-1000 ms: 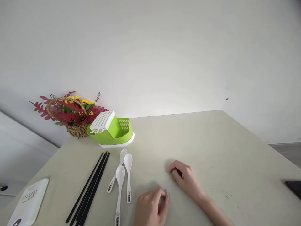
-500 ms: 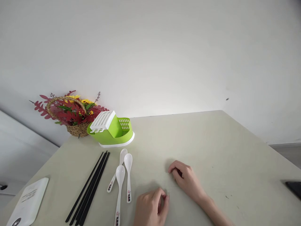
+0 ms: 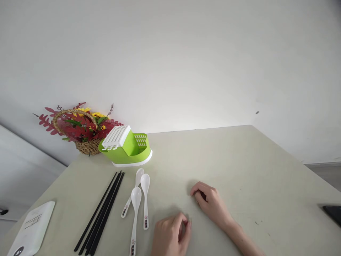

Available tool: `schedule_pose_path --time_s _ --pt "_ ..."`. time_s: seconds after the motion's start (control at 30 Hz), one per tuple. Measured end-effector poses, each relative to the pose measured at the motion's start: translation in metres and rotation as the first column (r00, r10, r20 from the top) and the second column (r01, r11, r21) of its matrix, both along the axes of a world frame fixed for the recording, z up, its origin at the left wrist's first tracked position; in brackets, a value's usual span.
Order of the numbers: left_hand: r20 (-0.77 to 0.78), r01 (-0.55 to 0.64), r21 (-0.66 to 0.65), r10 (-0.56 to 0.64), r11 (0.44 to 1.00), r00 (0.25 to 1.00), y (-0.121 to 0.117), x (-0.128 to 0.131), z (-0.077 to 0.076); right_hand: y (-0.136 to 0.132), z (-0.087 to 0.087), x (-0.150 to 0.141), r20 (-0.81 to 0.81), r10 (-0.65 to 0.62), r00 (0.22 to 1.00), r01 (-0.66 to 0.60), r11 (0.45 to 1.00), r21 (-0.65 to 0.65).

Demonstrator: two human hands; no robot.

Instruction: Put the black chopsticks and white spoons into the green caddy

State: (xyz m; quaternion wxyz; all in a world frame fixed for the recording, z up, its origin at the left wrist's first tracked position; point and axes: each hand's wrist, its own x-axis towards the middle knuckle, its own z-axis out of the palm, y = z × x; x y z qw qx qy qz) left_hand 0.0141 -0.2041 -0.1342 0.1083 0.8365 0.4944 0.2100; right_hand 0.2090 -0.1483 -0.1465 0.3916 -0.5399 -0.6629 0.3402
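Observation:
My left hand (image 3: 171, 234) rests on the table at the bottom middle. Its fingers are curled in and the thumb lies near the index fingertip, with nothing seen in them. To the right and a little farther off, my right hand (image 3: 209, 199) lies on the table, also loosely closed and holding nothing visible. Left of my left hand are three white spoons, a front one (image 3: 136, 197), a right one (image 3: 145, 183) and a back one (image 3: 139, 175) partly under the front one. Beyond them, a bundle of several black chopsticks (image 3: 105, 208) lies slanted.
A green utensil holder (image 3: 114, 155) with a white slotted top stands at the back left. Behind it is a wicker basket (image 3: 89, 146) of red leaves and yellow flowers. A white box-like device (image 3: 33, 227) lies far left; a dark object (image 3: 333, 213) sits at the right edge.

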Motion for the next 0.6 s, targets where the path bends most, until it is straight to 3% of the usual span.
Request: schedule_pose_path --time_s 0.6 --pt "0.008 0.002 0.015 -0.002 1.0 1.0 -0.0018 -0.0006 0.0001 0.0003 -0.0031 0.0005 -0.017 0.008 1.0 -0.009 1.0 -0.004"
